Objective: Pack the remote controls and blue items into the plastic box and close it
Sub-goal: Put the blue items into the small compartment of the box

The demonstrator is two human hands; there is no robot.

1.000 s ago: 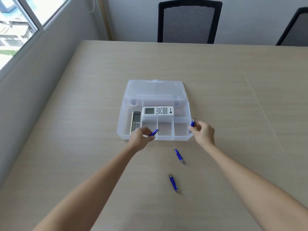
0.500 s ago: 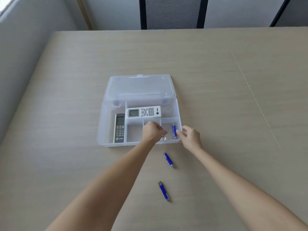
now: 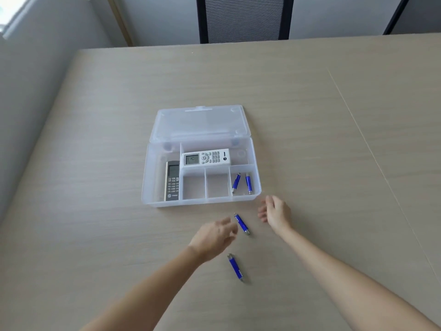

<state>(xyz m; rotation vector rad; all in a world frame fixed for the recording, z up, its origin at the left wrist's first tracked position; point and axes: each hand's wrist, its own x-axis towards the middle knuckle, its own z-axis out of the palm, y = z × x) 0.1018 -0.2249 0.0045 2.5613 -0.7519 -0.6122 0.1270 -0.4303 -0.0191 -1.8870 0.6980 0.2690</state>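
The clear plastic box [image 3: 152, 201] lies open on the table, its lid [image 3: 200, 123] folded back. Inside are a white remote [image 3: 206, 158] in the rear compartment and a grey remote [image 3: 172, 181] in the left one. Two blue items [image 3: 236, 182] [image 3: 248, 182] lie in the front right compartment. Another blue item [image 3: 242, 223] rests on the table in front of the box, between my hands. A further blue item [image 3: 235, 267] lies nearer to me. My left hand [image 3: 214, 235] is open and blurred, just left of the nearer-box item. My right hand [image 3: 276, 212] is open, empty, right of it.
The wooden table [image 3: 334, 163] spreads wide around the box. A black mesh chair [image 3: 243, 17] stands behind the far edge, and a second chair's edge [image 3: 393, 15] shows at the upper right. A grey wall runs along the left.
Both hands let go of their blue items, which now lie in the front right compartment. The hands have drawn back toward me, to either side of the blue item on the table.
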